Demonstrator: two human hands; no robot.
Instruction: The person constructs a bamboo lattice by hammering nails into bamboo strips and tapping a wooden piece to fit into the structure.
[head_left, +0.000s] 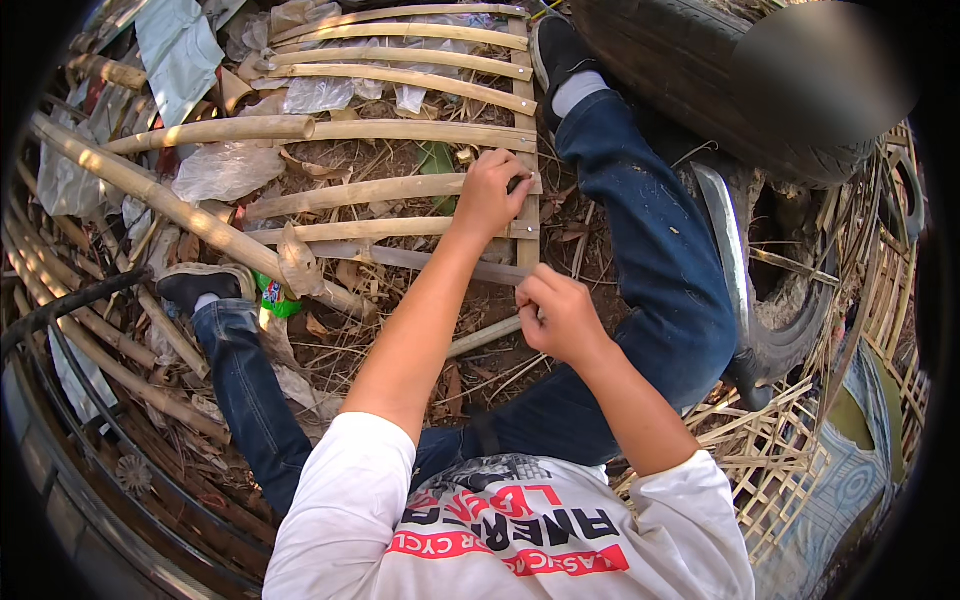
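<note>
A frame of pale bamboo slats [400,133] is fixed to an upright wooden strip [526,120] on the ground before me. My left hand [488,192] is closed at the strip, over the end of a lower slat, with a small dark thing I cannot make out showing at its fingers. My right hand [560,312] is curled shut just below the strip's lower end. A long, flat greyish piece [435,262] runs below the lowest slat toward my right fingers; whether they grip it, or something small, is hidden.
A large tyre [660,70] lies at the upper right. Near my right knee is a curved blade [730,250] with a dark handle. Bamboo poles [200,215] and plastic scraps [230,170] cover the left side; woven bamboo [770,450] lies at the right.
</note>
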